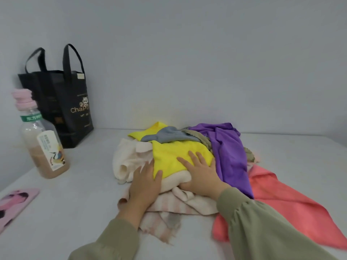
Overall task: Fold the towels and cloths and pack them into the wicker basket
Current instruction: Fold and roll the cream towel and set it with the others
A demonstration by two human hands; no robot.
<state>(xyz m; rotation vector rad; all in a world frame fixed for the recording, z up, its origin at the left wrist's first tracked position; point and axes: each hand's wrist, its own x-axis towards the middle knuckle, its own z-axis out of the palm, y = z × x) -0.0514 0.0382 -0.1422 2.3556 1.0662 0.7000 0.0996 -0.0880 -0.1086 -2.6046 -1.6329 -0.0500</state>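
**Q:** Surface and background?
**A:** A white tabletop (75, 212) runs back to a plain grey-blue wall (206, 62).

**Q:** Location of the work items?
**A:** They lie in one loose, unfolded heap at the centre of the tabletop.
- The yellow cloth (169, 156) is on top, with a grey cloth (169, 136) lying across its far part.
- The purple cloth (229, 154) lies to their right and drapes toward the near side.
- A drab scalloped-edge cloth (204, 141) shows between the grey cloth and the purple cloth.
- A cream towel (129, 158) lies under the yellow cloth and bulges out to the left.
- A pink-striped towel (165, 205) lies flat on the tabletop at the near edge of the heap.
- A coral cloth (281, 199) spreads out on the right, partly under the purple cloth.

**Q:** Hand state?
**A:** Both hands lie flat and press on the heap.
- The left hand (145, 184) has straight fingers held close together. It rests on the near left of the heap, with its thumb on the yellow cloth.
- The right hand (201, 173) has straight, slightly spread fingers on the yellow cloth. Its heel rests on the cream towel.
- Both arms are in olive sleeves (262, 228).

**Q:** Other items?
**A:** Three items sit on the left side of the tabletop.
- A black tote bag (62, 109) stands upright at the far left by the wall, with its handles up.
- A clear bottle (45, 147) with a pink cap stands just in front of the bag, partly filled with brown liquid.
- A flat pink item (15, 203) with a printed picture lies at the left edge, well apart from the heap.
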